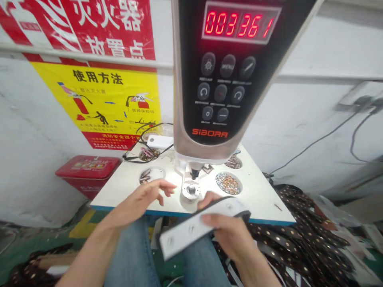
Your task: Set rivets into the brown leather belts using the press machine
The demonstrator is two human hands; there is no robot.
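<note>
My right hand [231,229] grips a strap [182,235] with a white face, dark edges and a few round marks along it. The strap slants over my lap at the front edge of the white worktable [119,195]. My left hand [149,195] is held over the table with its fingers apart and nothing in them. Between the hands stands the round lower die [190,191] of a press machine [206,147]. Its dark upper punch [194,173] is directly above. Left of the die, near my left fingers, a round bin [146,175] holds small metal pieces.
Another bin [229,183] of small silver and copper-coloured parts lies right of the die. Black cords [136,159] and a white device [160,141] are at the back left. Dark studded straps [299,239] are piled at the right. A red box [88,167] stands at left.
</note>
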